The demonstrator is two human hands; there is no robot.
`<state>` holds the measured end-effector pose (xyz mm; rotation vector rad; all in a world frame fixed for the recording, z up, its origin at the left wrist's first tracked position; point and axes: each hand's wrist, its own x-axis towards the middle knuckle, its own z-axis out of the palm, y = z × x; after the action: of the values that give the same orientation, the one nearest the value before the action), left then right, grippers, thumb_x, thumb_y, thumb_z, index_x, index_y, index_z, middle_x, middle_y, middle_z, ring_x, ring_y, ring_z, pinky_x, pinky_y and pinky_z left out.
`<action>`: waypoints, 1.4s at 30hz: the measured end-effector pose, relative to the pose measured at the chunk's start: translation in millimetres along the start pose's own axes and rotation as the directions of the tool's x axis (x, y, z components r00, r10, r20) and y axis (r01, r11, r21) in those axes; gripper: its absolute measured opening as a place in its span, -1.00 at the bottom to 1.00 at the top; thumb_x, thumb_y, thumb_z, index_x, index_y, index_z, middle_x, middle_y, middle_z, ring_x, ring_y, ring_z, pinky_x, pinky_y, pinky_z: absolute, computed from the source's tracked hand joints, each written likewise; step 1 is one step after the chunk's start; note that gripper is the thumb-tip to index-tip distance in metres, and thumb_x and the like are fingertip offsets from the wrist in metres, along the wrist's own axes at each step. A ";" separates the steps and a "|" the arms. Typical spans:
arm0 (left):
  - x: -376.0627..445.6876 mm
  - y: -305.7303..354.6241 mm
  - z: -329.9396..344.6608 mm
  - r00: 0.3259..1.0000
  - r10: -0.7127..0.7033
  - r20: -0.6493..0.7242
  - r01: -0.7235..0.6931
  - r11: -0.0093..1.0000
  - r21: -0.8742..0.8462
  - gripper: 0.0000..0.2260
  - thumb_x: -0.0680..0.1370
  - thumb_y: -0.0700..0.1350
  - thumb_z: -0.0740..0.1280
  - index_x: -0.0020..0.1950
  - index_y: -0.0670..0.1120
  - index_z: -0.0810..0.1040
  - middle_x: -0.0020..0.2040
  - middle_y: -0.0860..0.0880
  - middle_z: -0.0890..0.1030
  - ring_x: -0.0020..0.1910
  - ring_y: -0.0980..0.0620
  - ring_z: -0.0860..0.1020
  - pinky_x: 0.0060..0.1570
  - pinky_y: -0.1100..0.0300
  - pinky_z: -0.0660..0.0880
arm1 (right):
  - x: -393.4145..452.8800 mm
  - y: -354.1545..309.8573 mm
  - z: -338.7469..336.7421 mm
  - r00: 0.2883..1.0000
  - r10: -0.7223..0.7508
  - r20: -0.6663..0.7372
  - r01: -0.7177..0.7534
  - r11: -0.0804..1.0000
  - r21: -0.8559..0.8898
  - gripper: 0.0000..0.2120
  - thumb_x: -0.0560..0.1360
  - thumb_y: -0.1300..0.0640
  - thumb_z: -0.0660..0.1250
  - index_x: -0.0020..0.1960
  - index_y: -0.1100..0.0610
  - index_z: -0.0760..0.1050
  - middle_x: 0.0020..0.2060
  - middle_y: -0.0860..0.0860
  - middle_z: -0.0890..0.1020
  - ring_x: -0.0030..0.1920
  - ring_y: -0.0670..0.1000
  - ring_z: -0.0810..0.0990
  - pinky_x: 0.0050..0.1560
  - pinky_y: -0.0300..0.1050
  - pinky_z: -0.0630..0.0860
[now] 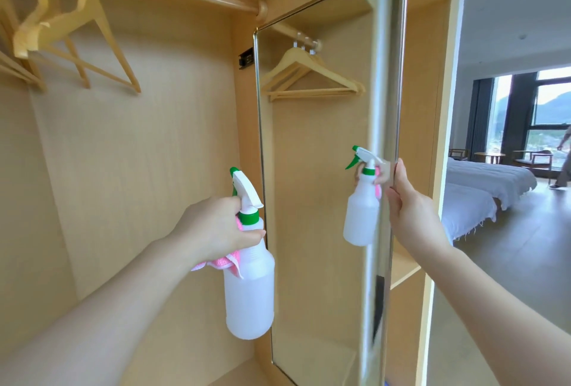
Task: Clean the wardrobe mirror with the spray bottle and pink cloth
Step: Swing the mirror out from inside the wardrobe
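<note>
2 hands busy here, so not much actual cleaning yet as far as I can tell. Left hand [216,225] is wrapped around the neck of the spray bottle [249,277] with the pink cloth [221,262] bunched in the same grip, sitting around 7 o'clock in the view, just beside the mirror's left edge. Right hand [408,203] at about 3 o'clock is pinching the outer edge of the wardrobe mirror [321,169], which stands swung out from the wardrobe. Glass looks dry, no droplets or wipe streaks I can make out, so my guess is spraying and wiping are both still to do. Wooden hangers [77,33] up at 10 o'clock are just hanging there.
</note>
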<state>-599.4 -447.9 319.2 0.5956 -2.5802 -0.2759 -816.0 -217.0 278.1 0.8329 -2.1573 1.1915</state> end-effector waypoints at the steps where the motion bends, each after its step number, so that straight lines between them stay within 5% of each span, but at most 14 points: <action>1: -1.7 3.8 0.1 1.000 0.011 0.002 -0.011 1.000 0.007 -0.78 0.38 0.21 0.38 -0.29 0.19 0.37 -0.30 0.07 0.55 -0.32 0.06 0.57 -0.35 0.20 0.44 | 3.5 3.8 -1.7 0.999 0.032 0.001 -0.032 0.999 0.007 -0.46 0.64 0.10 0.05 0.55 -0.14 -0.04 -0.29 0.06 0.51 -0.31 0.10 0.46 -0.34 -0.13 0.32; 5: -12.3 23.8 3.4 1.000 0.014 0.016 -0.014 1.000 0.017 -0.76 0.41 0.18 0.38 -0.32 0.23 0.32 -0.34 0.10 0.52 -0.37 0.09 0.54 -0.34 0.20 0.43 | 20.5 20.9 0.5 0.997 0.077 -0.016 -0.078 0.994 -0.073 -0.45 0.64 0.16 -0.01 0.56 -0.13 -0.09 -0.19 0.14 0.55 -0.31 0.11 0.46 -0.40 -0.11 0.29; 11: -17.7 58.8 19.1 0.995 -0.102 -0.008 0.102 0.994 0.049 -0.77 0.37 0.20 0.37 -0.19 0.07 0.48 -0.33 0.06 0.57 -0.32 0.02 0.60 -0.23 0.11 0.56 | 43.7 65.4 8.9 0.998 -0.054 -0.016 0.046 0.948 -0.314 -0.39 0.64 0.12 0.04 0.52 -0.10 -0.26 0.28 0.18 0.38 -0.11 0.16 0.57 -0.26 -0.03 0.57; 14: -14.7 78.4 27.6 0.988 -0.154 -0.030 0.156 0.985 0.071 -0.74 0.35 0.20 0.38 -0.19 0.04 0.50 -0.30 0.02 0.59 -0.29 0.00 0.61 -0.20 0.07 0.57 | 44.2 93.6 20.0 0.969 -0.243 0.044 0.245 0.921 -0.304 -0.35 0.62 0.22 0.09 0.56 0.09 -0.21 0.53 0.14 0.14 0.40 0.18 0.35 0.27 0.06 0.46; 19: -9.8 104.9 43.9 0.969 -0.239 -0.061 0.242 0.969 0.042 -0.81 0.34 0.20 0.39 -0.24 0.13 0.48 -0.37 0.09 0.52 -0.43 0.10 0.49 -0.34 0.18 0.47 | 69.4 115.4 39.7 0.944 -0.301 0.131 0.327 0.905 -0.274 -0.39 0.63 -0.04 -0.04 0.55 0.28 -0.08 0.50 0.21 0.21 0.48 0.20 0.22 0.43 0.11 0.27; 26: -2.5 127.2 51.6 0.957 -0.284 -0.060 0.285 0.959 0.007 -0.79 0.36 0.13 0.40 -0.19 0.01 0.52 -0.34 0.01 0.58 -0.56 0.12 0.45 -0.43 0.23 0.39 | 107.3 116.4 53.4 0.949 -0.054 0.310 0.174 0.911 -0.373 -0.32 0.58 -0.25 -0.18 0.54 0.09 -0.27 0.50 0.20 0.13 0.45 0.24 0.17 0.35 0.21 0.28; 29: -1.4 130.0 48.2 0.964 -0.257 -0.064 0.258 0.966 -0.002 -0.78 0.37 0.12 0.41 -0.20 0.00 0.54 -0.26 -0.05 0.62 -0.35 -0.04 0.59 -0.38 0.17 0.44 | 125.5 105.0 50.2 0.877 0.119 0.466 0.067 0.929 -0.364 -0.31 0.56 -0.31 -0.18 0.52 -0.03 -0.38 0.53 0.18 0.08 0.47 0.26 0.15 0.35 0.23 0.23; 31: -1.9 132.3 44.1 0.965 -0.256 -0.062 0.256 0.967 -0.004 -0.79 0.38 0.12 0.42 -0.23 0.01 0.52 -0.29 0.00 0.61 -0.41 0.03 0.56 -0.40 0.20 0.43 | 137.4 102.3 46.4 0.816 0.174 0.551 0.028 0.941 -0.338 -0.33 0.56 -0.32 -0.16 0.51 -0.11 -0.41 0.54 0.21 0.02 0.49 0.28 0.09 0.40 0.26 0.17; 34: -2.0 133.5 38.1 0.968 -0.242 -0.068 0.243 0.970 0.009 -0.79 0.38 0.12 0.43 -0.24 0.03 0.51 -0.30 0.03 0.58 -0.44 0.10 0.52 -0.41 0.23 0.40 | 151.0 101.2 44.6 0.730 0.225 0.645 -0.033 0.955 -0.296 -0.37 0.59 -0.27 -0.13 0.55 -0.10 -0.29 0.54 0.23 -0.04 0.51 0.30 0.02 0.46 0.24 0.06; 36: -2.2 131.7 35.2 0.971 -0.227 -0.075 0.226 0.974 -0.021 -0.79 0.36 0.12 0.44 -0.22 0.01 0.54 -0.27 0.00 0.61 -0.37 0.03 0.57 -0.37 0.19 0.45 | 147.6 92.7 40.7 0.754 0.186 0.630 0.045 0.942 -0.332 -0.45 0.61 -0.14 -0.09 0.55 0.04 0.02 0.49 0.25 0.16 0.43 0.29 0.23 0.40 0.21 0.22; 38: -3.5 128.9 34.5 0.971 -0.228 -0.067 0.224 0.973 -0.063 -0.79 0.36 0.11 0.44 -0.22 -0.01 0.54 -0.30 0.00 0.60 -0.40 0.03 0.55 -0.36 0.18 0.46 | 129.2 72.5 31.2 0.839 0.032 0.543 0.087 0.978 -0.192 -0.52 0.56 0.04 -0.05 0.41 0.12 0.33 0.32 0.16 0.44 0.04 0.16 0.52 0.04 0.07 0.53; 39: -4.1 127.9 34.9 0.972 -0.229 -0.061 0.224 0.972 -0.073 -0.78 0.35 0.12 0.44 -0.22 0.00 0.54 -0.30 -0.01 0.60 -0.40 0.03 0.55 -0.36 0.16 0.49 | 111.7 57.5 23.9 0.860 -0.059 0.507 0.057 0.998 0.020 -0.58 0.57 0.10 0.02 0.38 0.07 0.38 0.25 0.08 0.51 -0.12 0.08 0.55 -0.12 -0.03 0.54; 41: -3.3 125.5 36.4 0.975 -0.217 -0.048 0.212 0.974 -0.082 -0.74 0.29 0.18 0.39 -0.21 0.02 0.53 -0.28 -0.03 0.62 -0.34 -0.02 0.61 -0.31 0.08 0.56 | 68.7 22.9 9.7 0.827 -0.258 0.499 -0.067 0.836 0.544 -0.65 0.59 0.15 0.23 0.32 -0.12 0.42 0.23 -0.11 0.55 -0.03 -0.13 0.60 0.03 -0.11 0.55; 42: -2.4 124.8 36.5 0.978 -0.203 -0.040 0.199 0.976 -0.083 -0.71 0.26 0.21 0.36 -0.22 0.02 0.52 -0.28 -0.04 0.62 -0.30 -0.06 0.63 -0.27 0.02 0.58 | 49.7 4.6 0.3 0.739 -0.403 0.540 -0.123 0.707 0.696 -0.64 0.57 0.10 0.30 0.30 -0.20 0.39 0.26 -0.18 0.52 0.12 -0.24 0.55 0.22 -0.10 0.49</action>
<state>-660.5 -333.2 323.1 0.8258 -2.4522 -0.4220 -852.6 -228.1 310.2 2.0079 -2.0162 1.8745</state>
